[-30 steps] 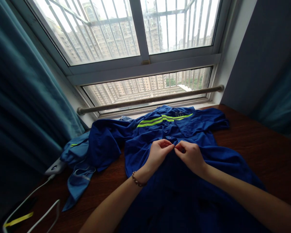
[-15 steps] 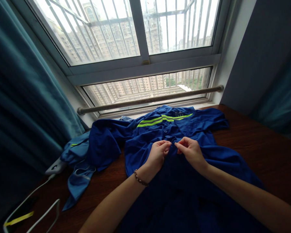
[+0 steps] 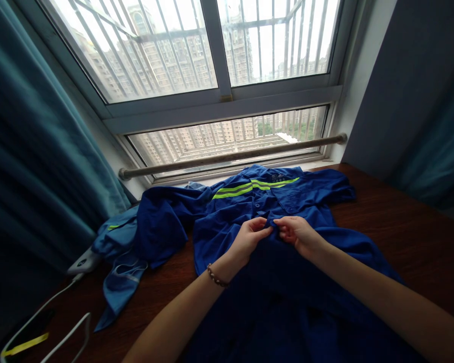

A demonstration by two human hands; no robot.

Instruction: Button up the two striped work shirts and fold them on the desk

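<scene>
A dark blue work shirt [image 3: 227, 217] with yellow-green reflective stripes lies front side up, its collar towards the window and its lower part towards me. Buttons show on the front placket just beyond my fingers. My left hand [image 3: 251, 237], with a braided bracelet at the wrist, pinches the fabric at the shirt's front. Close beside it, my right hand [image 3: 297, 234] pinches the same strip of cloth between thumb and forefinger. Whether a button sits between the fingertips is hidden.
A lighter blue garment [image 3: 123, 282] lies on the wooden table [image 3: 412, 232] at the left, beside a white device [image 3: 85, 262] with a white cable [image 3: 41, 307] and a yellow strip [image 3: 26, 345]. A metal rail [image 3: 230, 157] crosses the window. Curtains [image 3: 41, 126] hang at the left.
My left fingertips have shifted slightly right, with the thumb now laid further along the cloth. My right hand has turned a little, its fingers curling more around the fabric.
</scene>
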